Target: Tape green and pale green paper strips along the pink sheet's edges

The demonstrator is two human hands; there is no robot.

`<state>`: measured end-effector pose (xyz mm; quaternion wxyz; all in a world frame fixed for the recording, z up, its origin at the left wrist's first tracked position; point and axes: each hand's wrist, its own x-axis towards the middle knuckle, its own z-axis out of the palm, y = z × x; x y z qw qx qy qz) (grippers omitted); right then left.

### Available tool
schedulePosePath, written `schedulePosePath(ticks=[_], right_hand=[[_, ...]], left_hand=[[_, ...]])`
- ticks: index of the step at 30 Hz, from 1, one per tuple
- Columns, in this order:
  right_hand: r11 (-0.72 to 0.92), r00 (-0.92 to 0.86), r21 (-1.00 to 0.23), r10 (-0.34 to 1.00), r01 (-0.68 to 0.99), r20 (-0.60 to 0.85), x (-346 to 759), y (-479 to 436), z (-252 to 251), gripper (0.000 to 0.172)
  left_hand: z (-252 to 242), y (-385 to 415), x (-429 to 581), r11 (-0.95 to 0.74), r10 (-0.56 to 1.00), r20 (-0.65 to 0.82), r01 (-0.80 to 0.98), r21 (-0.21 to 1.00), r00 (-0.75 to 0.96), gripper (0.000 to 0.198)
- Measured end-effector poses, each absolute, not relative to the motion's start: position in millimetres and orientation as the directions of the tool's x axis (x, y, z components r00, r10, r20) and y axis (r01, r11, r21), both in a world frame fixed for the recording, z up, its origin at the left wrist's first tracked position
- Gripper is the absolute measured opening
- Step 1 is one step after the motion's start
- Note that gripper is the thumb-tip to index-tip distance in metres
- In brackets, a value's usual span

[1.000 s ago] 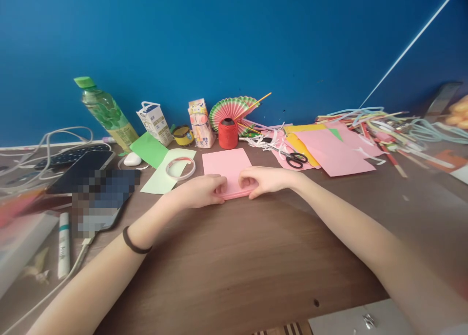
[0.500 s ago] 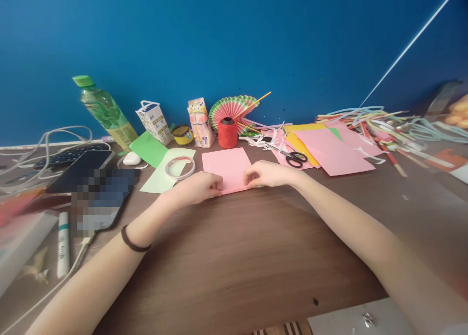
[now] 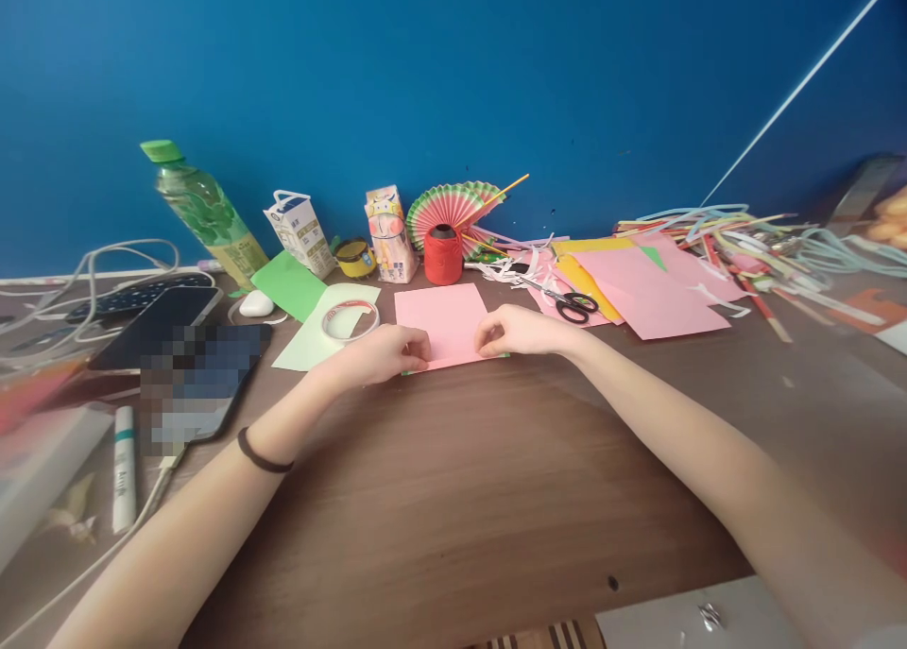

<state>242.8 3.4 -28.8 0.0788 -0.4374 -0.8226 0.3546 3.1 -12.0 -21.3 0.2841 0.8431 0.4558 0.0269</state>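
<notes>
A square of pink paper (image 3: 445, 311) lies flat on the desk with a narrow strip folded along its near edge. Slivers of green show beneath its near corners. My left hand (image 3: 389, 354) has its curled fingers at the near left corner. At the near right part of the folded edge, my right hand (image 3: 511, 332) pinches with thumb and fingertips together. To the left of the paper, a roll of tape (image 3: 327, 320) rests on a pale green sheet (image 3: 301, 345).
Behind the paper stand a red container (image 3: 443, 257), a folded paper fan (image 3: 432, 205) and small cartons. Scissors (image 3: 577, 307) and pink sheets (image 3: 652, 295) lie to the right. A bottle (image 3: 205, 210), phone (image 3: 233, 375) and marker (image 3: 124, 469) are on the left.
The strip along the paper's near edge now lies flatter. Both hands have shifted slightly away from me, staying at the same edge.
</notes>
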Motion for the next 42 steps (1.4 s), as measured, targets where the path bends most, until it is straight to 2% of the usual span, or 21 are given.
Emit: schedulePosePath(ticks=[10, 15, 21, 30, 35, 38, 42], right_hand=[[0.446, -0.642, -0.602, 0.753, 0.662, -0.148, 241.8, 3.3, -26.7, 0.012], [0.566, -0.710, -0.532, 0.697, 0.630, -0.100, 242.2, 4.4, -25.5, 0.009], [0.523, -0.693, -0.564, 0.709, 0.639, -0.127, 241.6, 3.2, -25.5, 0.007], [0.568, -0.733, -0.574, 0.675, 0.590, -0.086, 246.5, 9.6, -33.4, 0.005], [0.571, -0.740, -0.577, 0.666, 0.584, -0.089, 247.5, 11.5, -36.3, 0.007], [0.579, -0.752, -0.593, 0.655, 0.560, -0.071, 247.3, 11.1, -38.0, 0.011], [0.609, -0.793, -0.604, 0.606, 0.514, -0.063, 246.3, 10.1, -38.8, 0.020]], left_hand=[[-24.8, -9.7, 1.7, -0.465, 0.776, -0.179, 0.740, 0.486, 0.605, 0.016], [-26.4, -8.2, 1.0, -0.459, 0.781, -0.181, 0.745, 0.484, 0.598, 0.016], [-27.7, -7.3, -0.4, -0.458, 0.770, -0.188, 0.733, 0.503, 0.610, 0.014], [-28.5, -6.8, -0.4, -0.462, 0.748, -0.204, 0.716, 0.523, 0.632, 0.013], [-25.2, -9.2, 2.5, -0.532, 0.703, -0.193, 0.686, 0.496, 0.684, 0.012], [-23.3, -11.7, 4.6, -0.567, 0.701, -0.188, 0.698, 0.436, 0.688, 0.019], [-23.8, -12.7, 5.4, -0.560, 0.694, -0.224, 0.709, 0.429, 0.684, 0.029]])
